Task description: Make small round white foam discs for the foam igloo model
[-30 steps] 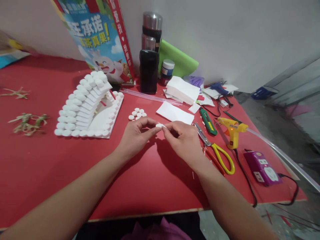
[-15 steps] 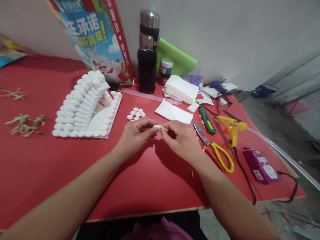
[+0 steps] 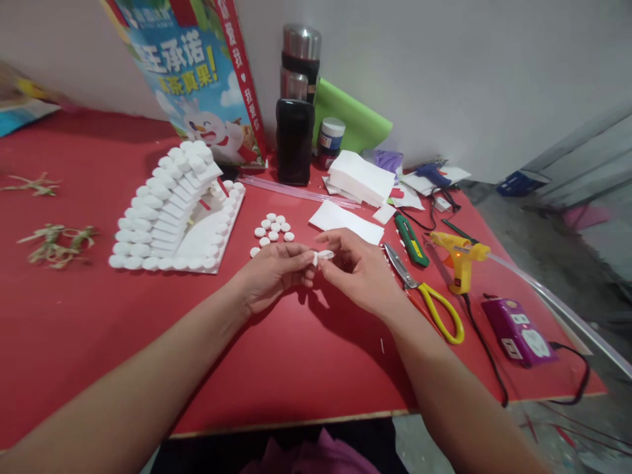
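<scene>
Between my two hands is a small white piece (image 3: pixel 324 255), pale and narrow, whose exact make I cannot tell. My left hand (image 3: pixel 276 271) pinches its left end between thumb and fingertips. Around its right end curves my right hand (image 3: pixel 356 268), index finger raised off it and thumb just below, fingers apart. Several round white discs (image 3: pixel 275 226) lie on the red table (image 3: pixel 296 368) behind my left hand. Farther left stands a white model (image 3: pixel 178 197), with rows of discs along a stepped, curved side and a flat white base.
Right of my hands lie scissors (image 3: pixel 428 296), a green utility knife (image 3: pixel 411 240), a yellow glue gun (image 3: pixel 460 258) and a purple power socket (image 3: pixel 518 329). Behind are white sheets (image 3: pixel 345 222), a black phone (image 3: pixel 295 141) and a steel flask (image 3: pixel 302 43). Dried knotted stalks (image 3: pixel 59 245) lie far left.
My right index finger has lifted from the white piece, which both hands were pinching. More of the piece now shows. The whole view has shifted slightly.
</scene>
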A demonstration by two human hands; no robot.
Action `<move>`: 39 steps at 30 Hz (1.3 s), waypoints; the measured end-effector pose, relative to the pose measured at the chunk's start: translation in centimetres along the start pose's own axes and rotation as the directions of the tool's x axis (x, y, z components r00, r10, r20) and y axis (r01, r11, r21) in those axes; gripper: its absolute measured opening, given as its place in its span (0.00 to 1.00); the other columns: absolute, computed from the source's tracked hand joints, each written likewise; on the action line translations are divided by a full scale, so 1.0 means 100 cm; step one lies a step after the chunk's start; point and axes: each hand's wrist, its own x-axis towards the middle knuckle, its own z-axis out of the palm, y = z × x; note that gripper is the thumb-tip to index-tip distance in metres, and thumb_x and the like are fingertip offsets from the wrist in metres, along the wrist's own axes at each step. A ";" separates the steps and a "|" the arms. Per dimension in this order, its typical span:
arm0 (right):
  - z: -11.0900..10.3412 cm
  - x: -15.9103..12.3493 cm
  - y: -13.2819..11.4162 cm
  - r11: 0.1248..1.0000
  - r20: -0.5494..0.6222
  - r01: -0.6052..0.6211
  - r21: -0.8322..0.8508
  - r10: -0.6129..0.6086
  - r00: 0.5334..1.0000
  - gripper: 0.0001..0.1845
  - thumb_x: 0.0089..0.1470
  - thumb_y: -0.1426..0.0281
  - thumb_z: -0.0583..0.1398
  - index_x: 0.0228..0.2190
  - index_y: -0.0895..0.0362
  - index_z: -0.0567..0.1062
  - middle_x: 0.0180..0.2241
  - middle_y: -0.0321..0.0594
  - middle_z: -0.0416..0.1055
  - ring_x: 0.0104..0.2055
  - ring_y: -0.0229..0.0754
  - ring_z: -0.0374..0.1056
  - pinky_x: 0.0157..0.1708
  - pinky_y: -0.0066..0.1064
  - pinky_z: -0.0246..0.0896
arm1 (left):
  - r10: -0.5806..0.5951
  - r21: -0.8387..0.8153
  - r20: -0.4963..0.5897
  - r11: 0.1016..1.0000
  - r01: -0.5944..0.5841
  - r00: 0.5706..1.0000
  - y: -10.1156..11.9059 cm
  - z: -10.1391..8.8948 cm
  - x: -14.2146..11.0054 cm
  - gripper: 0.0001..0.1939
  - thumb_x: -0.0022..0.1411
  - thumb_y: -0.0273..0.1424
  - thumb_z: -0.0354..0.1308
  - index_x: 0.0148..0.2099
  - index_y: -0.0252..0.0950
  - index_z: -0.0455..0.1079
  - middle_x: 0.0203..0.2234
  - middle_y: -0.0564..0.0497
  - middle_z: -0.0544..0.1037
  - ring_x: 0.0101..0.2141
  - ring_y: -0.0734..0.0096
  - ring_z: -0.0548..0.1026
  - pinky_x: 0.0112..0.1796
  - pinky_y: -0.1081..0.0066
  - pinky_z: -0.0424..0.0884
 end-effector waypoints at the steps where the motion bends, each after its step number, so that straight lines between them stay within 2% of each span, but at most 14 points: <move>1: 0.000 0.000 0.001 1.000 -0.001 0.005 0.003 -0.005 1.000 0.12 0.59 0.70 0.63 0.45 0.54 0.75 0.32 0.33 0.73 0.26 0.33 0.66 0.29 0.28 0.62 | -0.004 0.004 -0.003 1.000 0.004 1.000 0.000 0.000 0.000 0.13 0.51 0.34 0.78 0.33 0.30 0.81 0.24 0.50 0.78 0.23 0.78 0.74 0.29 0.77 0.72; 5: 0.000 0.001 0.001 1.000 -0.004 0.000 0.022 0.000 1.000 0.03 0.57 0.72 0.62 0.35 0.54 0.75 0.27 0.31 0.72 0.25 0.33 0.64 0.26 0.27 0.58 | -0.014 0.035 0.005 0.999 0.013 1.000 0.000 0.001 -0.001 0.14 0.51 0.35 0.78 0.31 0.30 0.79 0.24 0.49 0.78 0.23 0.76 0.75 0.27 0.76 0.73; 8: 0.001 0.000 -0.002 0.999 -0.050 0.015 0.030 -0.013 0.999 0.05 0.53 0.76 0.60 0.30 0.55 0.74 0.25 0.31 0.72 0.25 0.32 0.62 0.25 0.27 0.55 | -0.024 0.048 0.025 0.999 0.023 0.999 0.001 0.001 -0.002 0.15 0.52 0.36 0.77 0.31 0.31 0.79 0.24 0.49 0.78 0.24 0.72 0.75 0.25 0.73 0.73; 12: 0.003 0.000 -0.002 0.996 -0.102 0.048 0.080 -0.039 0.994 0.07 0.50 0.78 0.58 0.28 0.55 0.75 0.23 0.30 0.72 0.23 0.32 0.62 0.24 0.27 0.53 | -0.028 0.036 0.041 0.999 0.027 0.999 0.001 0.003 -0.003 0.15 0.51 0.36 0.78 0.31 0.31 0.78 0.23 0.49 0.78 0.24 0.72 0.75 0.26 0.73 0.74; 17: -0.003 0.001 0.002 0.972 -0.068 0.235 0.011 -0.234 0.970 0.10 0.49 0.80 0.58 0.28 0.55 0.77 0.24 0.31 0.74 0.24 0.32 0.62 0.25 0.27 0.55 | -0.005 -0.015 0.055 1.000 0.006 0.998 0.004 0.004 -0.004 0.16 0.48 0.34 0.80 0.32 0.28 0.79 0.24 0.49 0.79 0.24 0.76 0.75 0.29 0.76 0.75; 19: -0.008 0.002 0.003 0.966 -0.022 0.259 -0.008 -0.259 0.966 0.11 0.49 0.80 0.57 0.28 0.55 0.77 0.26 0.32 0.74 0.26 0.33 0.63 0.27 0.27 0.57 | -0.016 -0.023 0.064 1.000 0.018 0.998 0.005 0.004 -0.004 0.17 0.48 0.34 0.80 0.31 0.28 0.79 0.24 0.49 0.78 0.24 0.77 0.75 0.29 0.77 0.74; 22: -0.014 0.002 0.001 0.983 0.037 0.185 0.016 -0.186 0.982 0.08 0.52 0.79 0.58 0.30 0.55 0.76 0.27 0.34 0.73 0.27 0.34 0.65 0.27 0.28 0.58 | -0.009 -0.019 0.052 1.000 0.010 0.999 0.006 0.003 -0.005 0.17 0.48 0.34 0.80 0.32 0.28 0.78 0.24 0.49 0.79 0.23 0.76 0.76 0.28 0.77 0.74; 25: -0.014 0.003 0.001 0.985 0.008 0.011 0.171 -0.013 1.000 0.01 0.59 0.70 0.62 0.34 0.54 0.73 0.26 0.32 0.72 0.21 0.32 0.64 0.22 0.27 0.57 | 0.040 -0.014 -0.002 0.999 -0.040 0.999 0.004 0.002 -0.004 0.15 0.50 0.33 0.79 0.33 0.30 0.78 0.25 0.50 0.79 0.24 0.74 0.77 0.28 0.75 0.74; 28: -0.009 0.006 0.002 0.935 -0.025 -0.140 0.326 0.157 0.987 0.14 0.62 0.58 0.64 0.42 0.53 0.71 0.25 0.30 0.74 0.16 0.32 0.64 0.18 0.26 0.55 | 0.097 0.014 -0.033 0.995 -0.096 0.995 0.001 0.003 -0.003 0.16 0.50 0.34 0.79 0.35 0.31 0.78 0.26 0.51 0.79 0.25 0.72 0.77 0.28 0.72 0.76; 31: -0.003 0.007 0.002 0.921 -0.031 -0.202 0.332 0.225 0.974 0.20 0.59 0.52 0.66 0.40 0.55 0.72 0.25 0.31 0.74 0.17 0.32 0.66 0.17 0.26 0.57 | 0.157 0.097 -0.020 0.983 -0.154 0.987 -0.001 0.003 -0.002 0.15 0.53 0.36 0.77 0.36 0.32 0.78 0.25 0.50 0.78 0.25 0.69 0.77 0.26 0.71 0.75; 35: 0.002 0.004 -0.002 0.925 -0.010 -0.273 0.263 0.286 0.958 0.18 0.59 0.55 0.67 0.31 0.55 0.72 0.20 0.29 0.71 0.15 0.30 0.61 0.17 0.25 0.55 | 0.221 0.183 -0.002 0.959 -0.217 0.975 -0.003 0.003 -0.003 0.12 0.59 0.37 0.73 0.38 0.33 0.79 0.27 0.49 0.78 0.28 0.68 0.77 0.28 0.69 0.76; 39: 0.004 0.002 -0.003 0.935 -0.003 -0.252 0.249 0.261 0.965 0.13 0.60 0.61 0.65 0.30 0.55 0.72 0.14 0.26 0.66 0.14 0.30 0.58 0.18 0.24 0.52 | 0.228 0.183 0.016 0.957 -0.227 0.973 -0.004 0.003 -0.003 0.11 0.60 0.36 0.72 0.38 0.33 0.79 0.27 0.49 0.78 0.28 0.67 0.76 0.27 0.68 0.77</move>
